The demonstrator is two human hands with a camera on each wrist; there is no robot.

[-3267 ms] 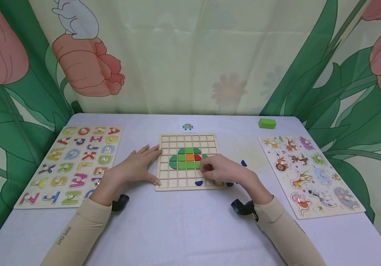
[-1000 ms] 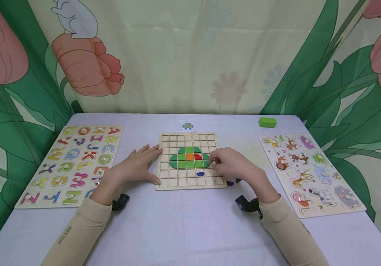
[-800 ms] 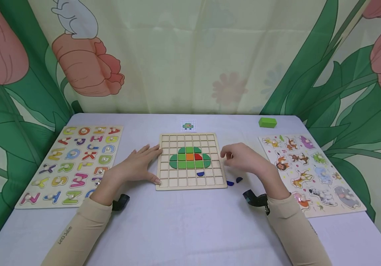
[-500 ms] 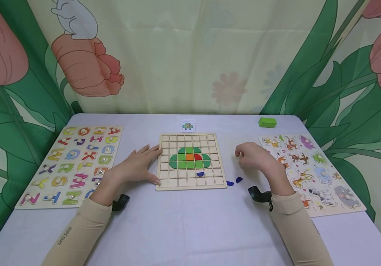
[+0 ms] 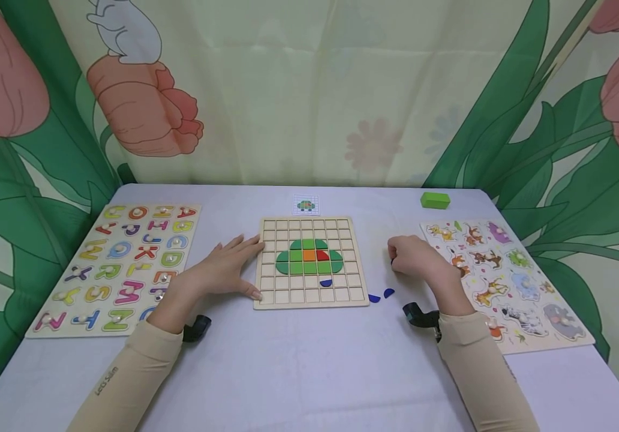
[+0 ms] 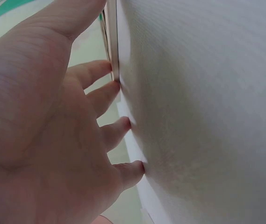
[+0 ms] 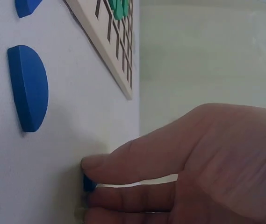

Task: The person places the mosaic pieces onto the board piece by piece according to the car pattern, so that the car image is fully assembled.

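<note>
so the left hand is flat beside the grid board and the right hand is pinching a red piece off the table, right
Not quite: the piece under the right hand's fingertips is blue, not red, as the right wrist view shows. The rest holds: the left hand lies flat against the left edge of the grid board, and the right hand is on the table to the board's right.

Alphabet puzzle [image 5: 117,267] along tabletop [image 5: 299,366] left edge, animal puzzle [image 5: 504,279] along right edge. Green block [image 5: 435,200] near far right corner. Small pattern card [image 5: 306,204] mid far edge. Floral curtain [image 5: 309,90] behind.
</note>
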